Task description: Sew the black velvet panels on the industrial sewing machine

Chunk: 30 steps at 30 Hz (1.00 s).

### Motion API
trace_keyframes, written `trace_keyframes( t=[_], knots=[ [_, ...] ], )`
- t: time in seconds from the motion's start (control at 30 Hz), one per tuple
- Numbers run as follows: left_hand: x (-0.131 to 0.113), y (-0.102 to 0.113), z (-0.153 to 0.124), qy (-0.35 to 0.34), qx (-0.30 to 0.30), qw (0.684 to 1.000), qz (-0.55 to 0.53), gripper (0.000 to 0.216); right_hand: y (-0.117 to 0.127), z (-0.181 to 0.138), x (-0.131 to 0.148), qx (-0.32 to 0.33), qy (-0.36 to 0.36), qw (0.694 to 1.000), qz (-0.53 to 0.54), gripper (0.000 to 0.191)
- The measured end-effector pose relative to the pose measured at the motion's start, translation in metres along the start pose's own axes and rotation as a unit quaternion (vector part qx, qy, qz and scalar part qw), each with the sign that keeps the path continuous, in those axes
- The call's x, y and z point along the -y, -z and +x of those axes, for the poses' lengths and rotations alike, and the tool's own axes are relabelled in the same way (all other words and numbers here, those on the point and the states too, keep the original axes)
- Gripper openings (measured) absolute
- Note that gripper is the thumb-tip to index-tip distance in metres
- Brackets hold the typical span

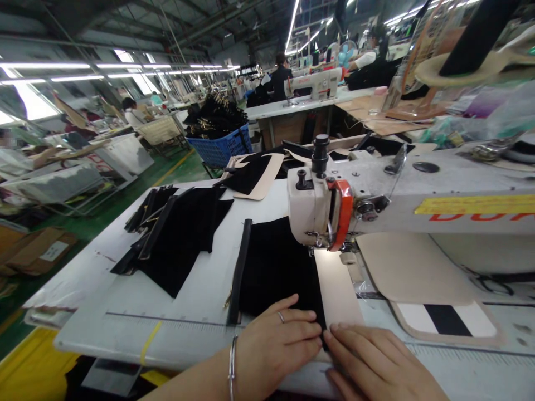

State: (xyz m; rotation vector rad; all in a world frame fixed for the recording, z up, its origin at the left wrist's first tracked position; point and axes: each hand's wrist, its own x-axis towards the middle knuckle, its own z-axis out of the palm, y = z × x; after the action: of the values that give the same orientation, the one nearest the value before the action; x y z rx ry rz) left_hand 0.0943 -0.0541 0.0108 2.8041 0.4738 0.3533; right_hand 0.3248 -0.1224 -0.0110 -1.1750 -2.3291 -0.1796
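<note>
My left hand (278, 345) rests flat with fingers extended on the black fabric panel (276, 273), which lies at eleven o'clock from where my hands meet, while my right hand (374, 356) lies palm down over the near end of a beige strip (340, 287) just past twelve; whether its thumb pinches the edge I cannot tell. Both materials extend to the sewing machine (397, 189), with loose black pieces (179, 239) at ten o'clock and a rounded beige panel (409, 267) at two.
</note>
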Motion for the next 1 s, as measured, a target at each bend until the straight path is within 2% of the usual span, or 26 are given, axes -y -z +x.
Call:
trace_keyframes(
  t=[0.2,0.57,1.0],
  knots=[
    [0.016,-0.006,0.009,0.014,-0.039,0.999,0.014,0.024,-0.004,0.011,-0.005,-0.013,-0.030,0.999,0.021,0.032],
    [0.046,-0.003,0.029,0.015,-0.038,0.998,0.045,0.026,-0.017,0.027,-0.022,0.051,-0.091,0.994,0.037,0.034],
    [0.080,0.006,0.062,0.039,-0.004,0.998,0.058,0.016,-0.030,0.054,-0.051,0.091,-0.102,0.991,0.008,0.036]
  ],
)
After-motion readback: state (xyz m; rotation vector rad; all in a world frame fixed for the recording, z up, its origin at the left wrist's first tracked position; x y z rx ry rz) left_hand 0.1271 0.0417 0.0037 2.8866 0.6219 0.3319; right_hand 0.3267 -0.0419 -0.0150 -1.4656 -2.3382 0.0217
